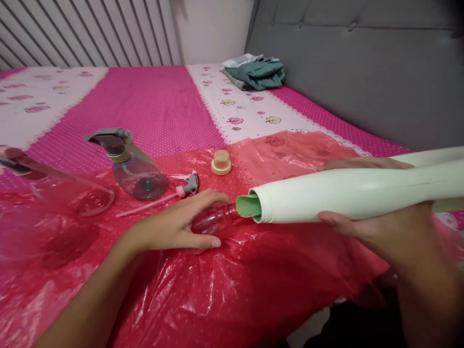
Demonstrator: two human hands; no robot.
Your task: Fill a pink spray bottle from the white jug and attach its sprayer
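My left hand [181, 222] is wrapped around a clear spray bottle [213, 222] without its top, its neck pointing right. My right hand [377, 222] grips a large pale green jug [326, 195] tilted on its side. The jug's green pouring spout [248, 206] is right by the small bottle's mouth; whether they touch I cannot tell. Any liquid between them is not visible. Beyond my left hand lies a grey and pink spray trigger [190, 184] with its tube. A translucent cap [221, 162] with a pale yellow rim rests behind the bottle.
A clear spray bottle with a grey trigger [136, 169] stands tilted at left, and another clear bottle [79, 191] is farther left. Red plastic sheeting [217, 299] covers the near bed. Folded clothes [255, 72] lie by the grey headboard [355, 72].
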